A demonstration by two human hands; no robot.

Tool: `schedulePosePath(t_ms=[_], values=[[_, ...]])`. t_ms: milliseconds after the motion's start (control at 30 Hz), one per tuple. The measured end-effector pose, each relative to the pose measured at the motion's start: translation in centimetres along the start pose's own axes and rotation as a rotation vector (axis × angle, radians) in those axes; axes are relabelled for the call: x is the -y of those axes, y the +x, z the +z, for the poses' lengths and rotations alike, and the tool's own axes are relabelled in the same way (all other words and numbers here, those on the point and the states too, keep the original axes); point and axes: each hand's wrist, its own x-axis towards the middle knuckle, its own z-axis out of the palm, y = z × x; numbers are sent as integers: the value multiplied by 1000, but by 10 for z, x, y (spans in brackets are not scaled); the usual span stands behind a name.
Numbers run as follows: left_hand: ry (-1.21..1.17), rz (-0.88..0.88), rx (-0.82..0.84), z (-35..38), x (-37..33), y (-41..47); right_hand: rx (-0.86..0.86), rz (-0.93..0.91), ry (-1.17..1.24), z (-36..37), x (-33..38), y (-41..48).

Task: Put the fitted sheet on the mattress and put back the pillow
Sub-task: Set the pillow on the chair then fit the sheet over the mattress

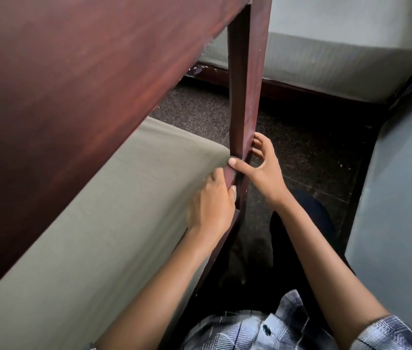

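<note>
Lower left, the fitted sheet (104,223) lies smooth along the bunk, so most of the covering looks done. At centre your left hand (212,203) grips its edge at the corner, fingers curled over. Just right, your right hand (263,168) straddles the post (246,84) — fingers hooked behind it, thumb pressing the sheet. This corner's tuck remains, then the pillow — not in view.

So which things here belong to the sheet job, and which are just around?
Job:
fitted sheet, olive, on the lower bunk
left hand at its corner, fingertips hidden
right hand round the bedpost

Around:
upper bunk rail
pale mattress opposite
grey-blue mattress at right
dark carpet
</note>
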Motion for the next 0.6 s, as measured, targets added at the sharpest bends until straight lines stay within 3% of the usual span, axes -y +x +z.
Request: schedulePosePath(t_ms=[267, 433, 533, 600], values=[[-84, 119, -65, -2, 4, -4, 116, 19, -114, -6, 1, 15], [-189, 79, -26, -9, 3, -1, 99, 83, -161, -1, 8, 14], [-107, 63, -40, -7, -1, 0, 106, 178, -114, -3, 23, 11], [-12, 31, 41, -9, -5, 3, 98, 272, -132, -3, 40, 10]])
